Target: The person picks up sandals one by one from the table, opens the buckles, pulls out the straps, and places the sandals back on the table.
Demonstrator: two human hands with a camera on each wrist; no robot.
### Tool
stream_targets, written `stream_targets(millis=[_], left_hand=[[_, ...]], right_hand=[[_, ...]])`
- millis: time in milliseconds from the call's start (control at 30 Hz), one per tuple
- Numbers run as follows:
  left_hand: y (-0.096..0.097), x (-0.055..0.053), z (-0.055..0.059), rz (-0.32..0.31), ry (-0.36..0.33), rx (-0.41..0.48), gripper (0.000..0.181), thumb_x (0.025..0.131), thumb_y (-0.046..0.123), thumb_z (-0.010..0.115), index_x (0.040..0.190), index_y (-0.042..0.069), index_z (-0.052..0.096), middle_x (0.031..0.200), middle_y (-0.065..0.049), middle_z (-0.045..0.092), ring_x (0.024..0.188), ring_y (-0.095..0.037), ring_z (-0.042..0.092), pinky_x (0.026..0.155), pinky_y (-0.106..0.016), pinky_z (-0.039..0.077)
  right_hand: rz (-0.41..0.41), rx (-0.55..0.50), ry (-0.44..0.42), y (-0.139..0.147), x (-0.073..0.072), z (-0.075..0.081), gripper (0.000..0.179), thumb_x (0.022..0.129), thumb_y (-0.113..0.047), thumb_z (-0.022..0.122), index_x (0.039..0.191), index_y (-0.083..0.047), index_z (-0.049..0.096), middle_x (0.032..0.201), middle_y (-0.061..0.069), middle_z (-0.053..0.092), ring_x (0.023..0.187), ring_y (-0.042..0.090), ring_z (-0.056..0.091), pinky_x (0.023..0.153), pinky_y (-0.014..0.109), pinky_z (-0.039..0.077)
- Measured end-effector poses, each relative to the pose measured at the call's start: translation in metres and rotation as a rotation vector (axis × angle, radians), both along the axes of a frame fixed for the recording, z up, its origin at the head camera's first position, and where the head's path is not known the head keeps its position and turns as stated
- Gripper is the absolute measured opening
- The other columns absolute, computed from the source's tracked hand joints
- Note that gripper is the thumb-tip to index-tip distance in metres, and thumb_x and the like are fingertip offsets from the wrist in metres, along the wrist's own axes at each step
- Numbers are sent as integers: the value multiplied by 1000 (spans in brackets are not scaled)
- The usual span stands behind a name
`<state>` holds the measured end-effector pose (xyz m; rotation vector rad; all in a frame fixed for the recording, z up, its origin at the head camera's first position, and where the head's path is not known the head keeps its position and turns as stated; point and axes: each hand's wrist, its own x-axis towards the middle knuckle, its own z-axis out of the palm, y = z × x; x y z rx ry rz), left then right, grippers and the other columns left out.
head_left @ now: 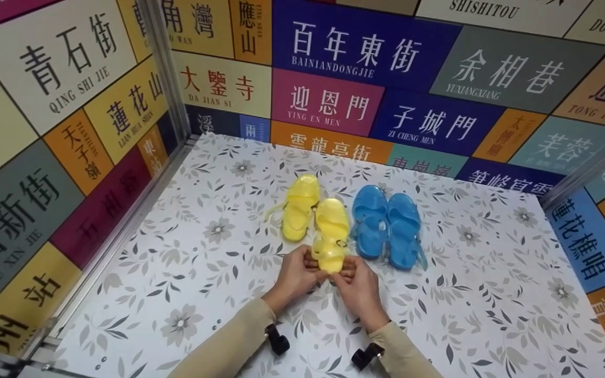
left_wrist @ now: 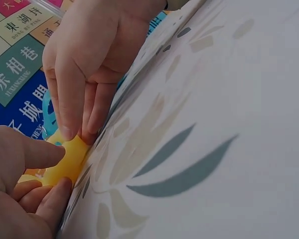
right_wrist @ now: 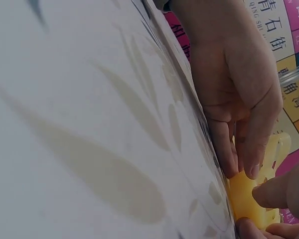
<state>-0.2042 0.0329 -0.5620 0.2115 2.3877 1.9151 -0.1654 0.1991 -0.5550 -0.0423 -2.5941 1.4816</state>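
Both hands hold the heel end of the nearer yellow sandal (head_left: 332, 223), which lies with its toe pointing away. My left hand (head_left: 294, 275) pinches the heel from the left side, and my right hand (head_left: 360, 286) pinches it from the right. In the left wrist view the yellow heel (left_wrist: 70, 159) shows between the thumbs and fingertips, down close to the tabletop. The right wrist view shows the same heel (right_wrist: 245, 201) with fingers on both sides. The other yellow sandal (head_left: 302, 197) sits just beyond to the left, its strap sticking out.
A pair of blue sandals, one on the left (head_left: 369, 210) and one on the right (head_left: 404, 226), stands side by side to the right of the yellow ones. The flower-patterned tabletop (head_left: 176, 283) is bordered by sign-covered panels (head_left: 329, 105) at the back and sides.
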Motion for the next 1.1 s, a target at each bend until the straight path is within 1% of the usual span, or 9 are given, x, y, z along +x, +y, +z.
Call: stream_targets(millis=[367,433,500,633,700,767,867,933,1100], left_hand=[[-13,6,8,-119,15,-83,41,76,3,90,103,1,60,92,-7,70,84,-20,72,72,-22,59],[-18,4,11,-152,8,-103,36,76,-4,85,104,0,62,93,-9,70,84,-21,71,72,-22,57],[-23,1,14,-159,53,-145,29,76,-13,72,102,-1,65,91,-11,70,83,-21,68,71,-24,56],[-28,-6,19,-35,323,-256,38,67,-22,51,94,-1,67,88,-13,68,80,-22,63,72,-30,55],[-26,-10,22,32,486,-267,35,71,-22,54,94,1,67,89,-12,67,81,-23,65,74,-31,57],[-21,-12,26,39,635,-265,28,77,-21,60,94,1,66,91,-12,66,83,-23,67,75,-31,59],[-10,-17,33,-68,784,-306,21,84,-16,67,96,2,68,95,-10,68,89,-24,69,80,-30,60],[-2,-22,38,-168,827,-403,20,88,-12,68,101,2,72,100,-10,71,95,-24,70,87,-31,59],[16,-35,45,-419,766,-723,34,95,-6,66,127,5,73,124,-11,73,117,-24,69,103,-30,55]], right_hand=[[54,29,-87,7,6,7,38,90,-10,82,121,3,64,103,11,75,91,20,74,75,26,61],[61,26,-90,12,7,9,37,91,-12,82,121,2,65,103,9,74,92,20,73,78,27,60],[52,34,-89,18,6,11,34,92,-15,81,119,0,66,103,7,74,93,20,71,81,29,60],[21,82,-51,32,3,12,28,95,-17,78,116,-3,66,104,9,72,95,22,70,86,39,59],[21,103,-34,37,-1,12,28,95,-15,78,117,-2,67,107,11,72,97,25,71,88,43,59],[38,112,-33,39,-6,10,30,95,-14,78,119,-1,67,111,14,72,101,27,72,90,46,60],[70,137,-35,40,-13,8,29,95,-13,78,119,-2,68,113,13,73,105,27,73,91,44,61],[87,169,-21,40,-16,6,25,95,-13,77,116,-3,70,109,10,74,102,25,73,89,43,61],[89,241,-6,39,-19,5,10,96,-13,75,104,-8,74,97,4,74,91,21,68,85,42,57]])
